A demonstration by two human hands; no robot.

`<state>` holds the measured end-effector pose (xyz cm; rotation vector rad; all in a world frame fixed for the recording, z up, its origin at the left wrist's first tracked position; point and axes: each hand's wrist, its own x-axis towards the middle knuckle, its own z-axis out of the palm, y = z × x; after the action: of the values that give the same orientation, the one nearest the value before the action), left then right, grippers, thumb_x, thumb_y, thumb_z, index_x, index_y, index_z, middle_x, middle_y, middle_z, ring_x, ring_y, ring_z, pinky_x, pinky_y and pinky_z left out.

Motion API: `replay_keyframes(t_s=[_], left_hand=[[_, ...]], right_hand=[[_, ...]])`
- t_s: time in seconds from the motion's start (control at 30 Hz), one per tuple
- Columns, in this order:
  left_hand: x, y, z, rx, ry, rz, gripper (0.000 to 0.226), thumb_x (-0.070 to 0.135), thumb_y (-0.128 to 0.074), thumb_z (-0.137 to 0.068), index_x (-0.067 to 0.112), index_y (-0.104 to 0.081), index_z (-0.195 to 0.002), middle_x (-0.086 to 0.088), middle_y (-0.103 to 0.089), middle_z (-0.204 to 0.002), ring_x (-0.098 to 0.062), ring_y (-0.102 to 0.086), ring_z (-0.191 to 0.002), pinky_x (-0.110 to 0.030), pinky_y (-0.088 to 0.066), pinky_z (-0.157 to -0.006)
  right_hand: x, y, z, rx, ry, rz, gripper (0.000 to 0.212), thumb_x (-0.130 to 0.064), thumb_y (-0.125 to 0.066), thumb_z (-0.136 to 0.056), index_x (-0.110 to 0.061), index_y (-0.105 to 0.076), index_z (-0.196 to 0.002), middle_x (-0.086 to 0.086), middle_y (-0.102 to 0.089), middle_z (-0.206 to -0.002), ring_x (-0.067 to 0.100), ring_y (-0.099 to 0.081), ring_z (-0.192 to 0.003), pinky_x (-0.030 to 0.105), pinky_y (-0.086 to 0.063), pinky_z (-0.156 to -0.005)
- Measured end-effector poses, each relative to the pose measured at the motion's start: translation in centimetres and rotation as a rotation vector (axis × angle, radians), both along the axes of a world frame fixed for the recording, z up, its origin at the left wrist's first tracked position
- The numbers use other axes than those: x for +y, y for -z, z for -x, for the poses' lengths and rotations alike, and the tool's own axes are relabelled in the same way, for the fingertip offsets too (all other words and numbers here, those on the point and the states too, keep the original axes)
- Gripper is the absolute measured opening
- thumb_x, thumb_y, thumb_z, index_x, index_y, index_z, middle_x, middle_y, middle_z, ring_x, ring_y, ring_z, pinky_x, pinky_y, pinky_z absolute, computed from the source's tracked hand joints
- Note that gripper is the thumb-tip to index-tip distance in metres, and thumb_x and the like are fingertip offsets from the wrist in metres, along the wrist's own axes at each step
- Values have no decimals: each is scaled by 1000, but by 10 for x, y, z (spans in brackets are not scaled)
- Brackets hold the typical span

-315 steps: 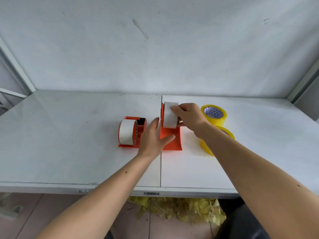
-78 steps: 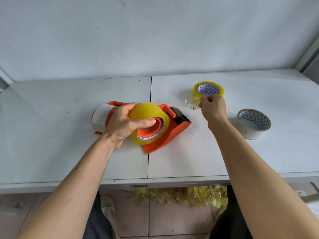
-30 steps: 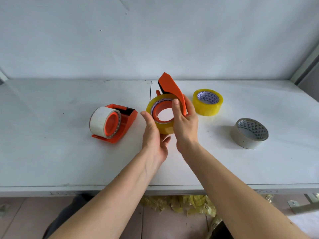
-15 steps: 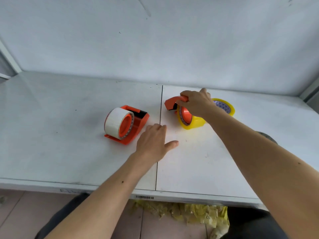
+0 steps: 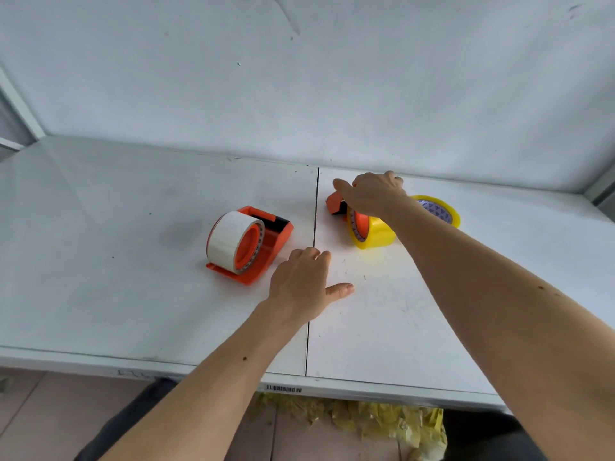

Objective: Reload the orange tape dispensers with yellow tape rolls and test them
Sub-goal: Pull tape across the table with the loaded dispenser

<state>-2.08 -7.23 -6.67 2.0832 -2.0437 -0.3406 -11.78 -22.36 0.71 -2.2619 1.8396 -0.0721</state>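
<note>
My table (image 5: 133,261) is smooth, faintly glossy white laminate, scuffed. At ten o'clock of my left hand (image 5: 299,284), the orange dispenser (image 5: 266,251) looks like glossy plastic, its white roll (image 5: 226,237) matt.

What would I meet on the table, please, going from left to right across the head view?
Dispenser holding the white roll → left hand lying flat on the table → dispenser loaded with a yellow roll, with the right hand on it → spare yellow roll.
</note>
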Motion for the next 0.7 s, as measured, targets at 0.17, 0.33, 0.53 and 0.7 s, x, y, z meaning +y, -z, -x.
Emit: replay_keyframes(t_s=[0.17,0.33,0.53,0.7], left_hand=[[1,3,-1,-2,14,25,66,63,-50,-86,11,-49,-127,-5,-52,-132,-26,-46,-122,-39,-45,-92],[-1,5,1,-43,17,29,67,66,-48,-84,12,-51,-124,-6,-52,-130,-27,-46,-121,-37,-43,-93],[-1,4,4,-49,6,34,67,67,-49,-83,12,-51,-122,-7,-51,-128,-27,-45,-119,-35,-41,-87],[-1,4,5,-59,6,38,67,67,-49,-83,12,-52,-122,-7,-51,-128,-26,-45,-119,-34,-41,-86]], right_hand=[[7,-10,-5,72,29,33,24,-40,-50,-84,-17,-56,-82,9,-54,-102,31,-49,-91,33,-36,-71],[9,-18,-8,109,-8,69,45,-29,-48,-85,-24,-41,-129,3,-51,-82,30,-51,-85,34,-36,-68],[8,-17,-8,-37,127,40,49,-32,-61,-81,-9,-41,-118,3,-51,-85,27,-50,-86,34,-38,-70],[6,-15,-8,2,46,28,18,-28,-57,-78,-17,-45,-70,4,-54,-85,28,-54,-84,31,-39,-66]])
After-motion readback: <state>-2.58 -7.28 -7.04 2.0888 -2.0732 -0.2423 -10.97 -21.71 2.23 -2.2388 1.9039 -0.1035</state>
